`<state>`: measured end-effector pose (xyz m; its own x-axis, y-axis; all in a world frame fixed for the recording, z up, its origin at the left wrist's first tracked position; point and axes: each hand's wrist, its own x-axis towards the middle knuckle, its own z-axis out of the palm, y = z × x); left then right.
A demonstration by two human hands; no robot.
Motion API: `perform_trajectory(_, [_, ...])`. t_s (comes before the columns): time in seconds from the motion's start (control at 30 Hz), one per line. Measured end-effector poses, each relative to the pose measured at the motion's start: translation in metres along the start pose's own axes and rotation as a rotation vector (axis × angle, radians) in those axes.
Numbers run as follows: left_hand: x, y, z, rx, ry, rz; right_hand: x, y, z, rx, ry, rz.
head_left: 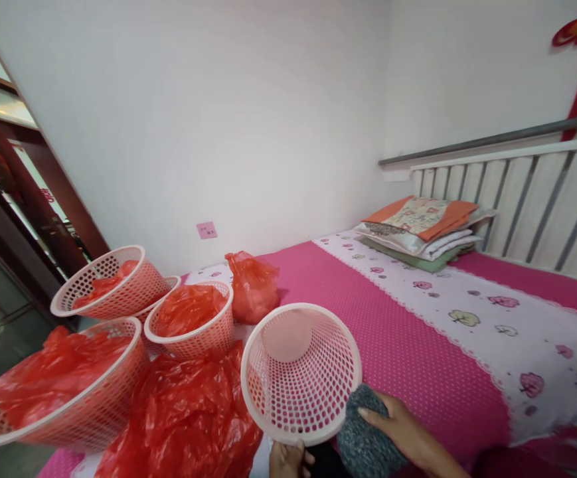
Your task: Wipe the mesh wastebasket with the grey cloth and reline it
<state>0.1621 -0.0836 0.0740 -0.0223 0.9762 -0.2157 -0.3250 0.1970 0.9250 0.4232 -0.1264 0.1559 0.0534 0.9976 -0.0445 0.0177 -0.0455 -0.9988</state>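
Note:
My left hand [288,459] grips the near rim of a pale pink perforated plastic basket [338,345]. The basket is tilted so its mouth faces me, and nothing shows inside it. Against the basket's right side, my right hand [400,425] holds a grey-green fuzzy cloth [365,431], its fingers closed around it. The cloth's lower part runs out of the picture. Just left of the basket lies a heap of crumpled red plastic bags [188,411].
On the left stand several pink baskets [188,332] with red plastic bags in them. A tied red bag [253,289] sits by the wall. Folded bedding [420,229] is stacked at the far right of the pink bedspread [408,345], before a white slatted headboard [532,206].

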Motion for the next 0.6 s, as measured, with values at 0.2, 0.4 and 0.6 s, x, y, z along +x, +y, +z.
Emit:
perform_trajectory(0.2, [0.008,0.03,-0.011,0.005,0.145,0.053,-0.002,0.012,0.027,0.323,-0.025,0.201])
perform_trajectory(0.4, [0.006,0.028,0.011,-0.252,-0.099,-0.261,-0.003,0.019,0.05,0.424,-0.074,0.229])
perform_trajectory(0.6, [0.008,-0.003,0.026,-0.34,-0.121,-0.351,0.001,0.026,0.04,0.34,-0.084,0.217])
